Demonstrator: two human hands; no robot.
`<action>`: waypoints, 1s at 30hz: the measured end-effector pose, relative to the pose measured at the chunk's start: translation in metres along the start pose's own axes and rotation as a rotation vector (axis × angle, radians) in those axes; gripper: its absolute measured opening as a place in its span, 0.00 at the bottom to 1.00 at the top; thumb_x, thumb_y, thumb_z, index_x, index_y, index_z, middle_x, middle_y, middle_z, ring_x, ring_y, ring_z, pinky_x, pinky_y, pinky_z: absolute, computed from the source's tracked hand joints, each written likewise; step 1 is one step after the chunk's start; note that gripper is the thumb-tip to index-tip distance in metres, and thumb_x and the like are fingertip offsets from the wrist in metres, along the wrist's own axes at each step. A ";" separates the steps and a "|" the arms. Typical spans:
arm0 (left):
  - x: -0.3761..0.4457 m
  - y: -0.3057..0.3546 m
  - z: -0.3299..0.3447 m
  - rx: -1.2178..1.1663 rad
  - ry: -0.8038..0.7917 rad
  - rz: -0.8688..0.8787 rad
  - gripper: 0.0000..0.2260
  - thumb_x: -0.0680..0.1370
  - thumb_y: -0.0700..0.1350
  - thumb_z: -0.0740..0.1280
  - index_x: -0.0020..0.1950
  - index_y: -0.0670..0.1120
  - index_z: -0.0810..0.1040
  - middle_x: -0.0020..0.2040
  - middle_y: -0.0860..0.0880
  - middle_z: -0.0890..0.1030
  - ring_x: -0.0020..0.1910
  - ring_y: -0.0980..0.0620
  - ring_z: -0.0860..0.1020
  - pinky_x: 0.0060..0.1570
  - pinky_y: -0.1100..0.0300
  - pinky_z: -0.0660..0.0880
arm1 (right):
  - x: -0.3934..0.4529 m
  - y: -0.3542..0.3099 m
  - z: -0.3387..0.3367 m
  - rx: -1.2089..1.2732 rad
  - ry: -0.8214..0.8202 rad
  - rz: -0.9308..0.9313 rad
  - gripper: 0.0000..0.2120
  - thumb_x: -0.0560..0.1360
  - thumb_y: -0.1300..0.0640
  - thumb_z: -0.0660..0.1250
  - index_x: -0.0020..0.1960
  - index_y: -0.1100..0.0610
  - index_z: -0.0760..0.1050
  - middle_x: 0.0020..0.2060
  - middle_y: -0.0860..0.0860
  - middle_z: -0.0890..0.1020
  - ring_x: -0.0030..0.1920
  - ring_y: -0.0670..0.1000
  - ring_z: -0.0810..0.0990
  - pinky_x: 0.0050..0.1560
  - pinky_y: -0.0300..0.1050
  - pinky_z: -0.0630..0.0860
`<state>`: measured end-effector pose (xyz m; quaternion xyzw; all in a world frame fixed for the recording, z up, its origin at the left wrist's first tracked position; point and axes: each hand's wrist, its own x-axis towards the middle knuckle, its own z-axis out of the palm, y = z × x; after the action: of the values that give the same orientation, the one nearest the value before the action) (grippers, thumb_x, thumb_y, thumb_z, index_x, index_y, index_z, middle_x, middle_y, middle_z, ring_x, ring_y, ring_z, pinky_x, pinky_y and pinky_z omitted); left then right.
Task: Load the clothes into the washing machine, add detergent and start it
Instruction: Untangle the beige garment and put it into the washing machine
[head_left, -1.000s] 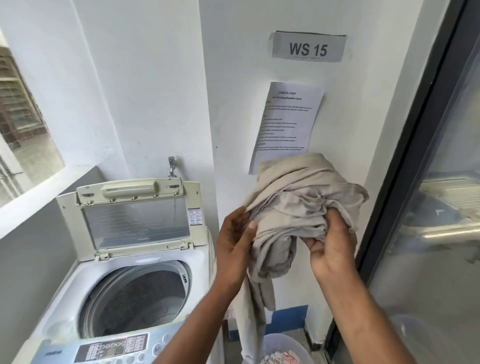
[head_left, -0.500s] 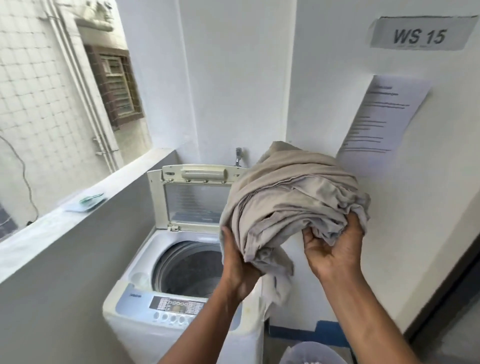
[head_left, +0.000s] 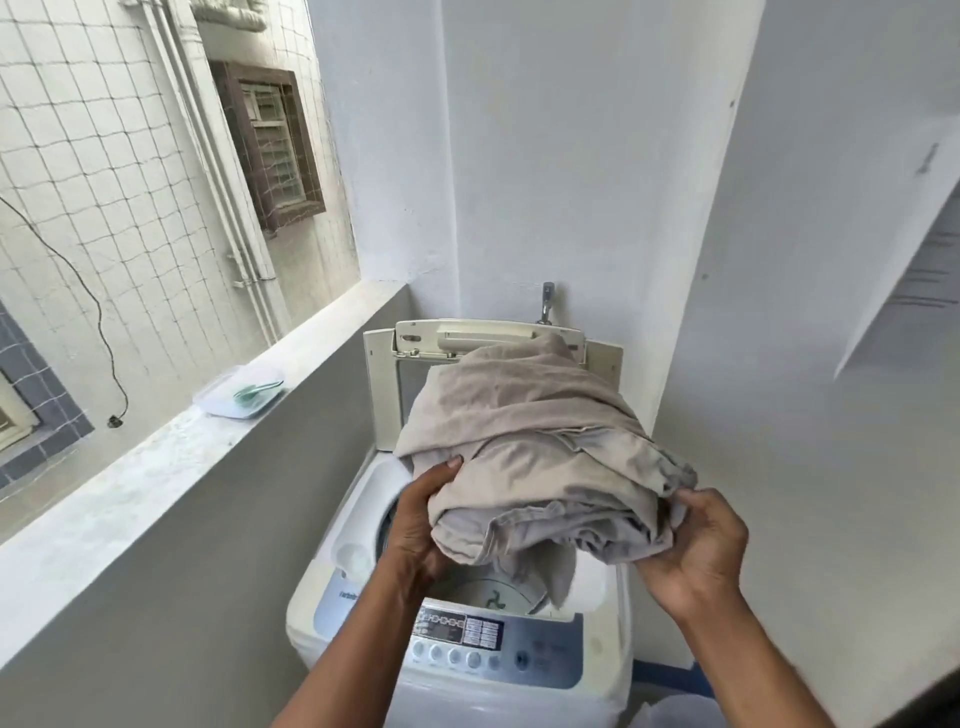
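Observation:
A bunched beige cloth (head_left: 535, 457) hangs right above the open drum of a white top-loading washing machine (head_left: 332, 608). My left hand (head_left: 415, 525) grips its left underside and my right hand (head_left: 701, 545) holds its right edge. The cloth hides most of the drum opening; a bit of the drum floor (head_left: 493, 597) shows under it. The machine's lid (head_left: 379, 384) stands upright at the back. Its control panel (head_left: 498, 644) with buttons faces me at the front.
A grey parapet wall with a white ledge (head_left: 156, 457) runs along the left, and a clear tray (head_left: 241, 397) with a green item lies on it. A tap (head_left: 546, 301) sticks out behind the lid. White walls close in at the back and right.
The cloth has moved left and down, from beside the machine to over the drum opening. Both hands keep hold of it. My view has swung left and closer to the machine.

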<state>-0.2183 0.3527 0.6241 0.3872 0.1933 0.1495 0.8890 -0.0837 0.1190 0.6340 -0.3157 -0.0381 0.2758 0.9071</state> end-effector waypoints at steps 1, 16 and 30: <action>0.004 0.007 -0.013 0.018 -0.010 -0.027 0.28 0.65 0.46 0.80 0.61 0.34 0.82 0.54 0.32 0.84 0.50 0.36 0.86 0.53 0.45 0.84 | 0.008 0.008 0.001 -0.044 -0.024 0.009 0.17 0.76 0.56 0.61 0.58 0.56 0.85 0.59 0.59 0.83 0.59 0.62 0.83 0.62 0.59 0.77; 0.115 0.022 -0.163 0.786 0.216 -0.075 0.39 0.58 0.33 0.80 0.68 0.45 0.73 0.61 0.46 0.82 0.62 0.45 0.79 0.62 0.49 0.79 | 0.092 0.188 -0.034 -0.901 0.504 -0.086 0.12 0.71 0.59 0.80 0.50 0.55 0.80 0.44 0.54 0.87 0.45 0.57 0.85 0.44 0.49 0.79; 0.184 -0.052 -0.229 1.306 0.074 -0.286 0.25 0.75 0.32 0.67 0.73 0.36 0.70 0.68 0.36 0.79 0.70 0.37 0.75 0.63 0.56 0.73 | 0.155 0.256 -0.097 -1.640 0.409 0.115 0.24 0.77 0.55 0.73 0.71 0.57 0.74 0.59 0.59 0.83 0.58 0.60 0.82 0.55 0.46 0.77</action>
<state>-0.1551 0.5395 0.3995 0.8110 0.3238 -0.1041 0.4760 -0.0508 0.3130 0.3881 -0.9189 -0.0452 0.1441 0.3645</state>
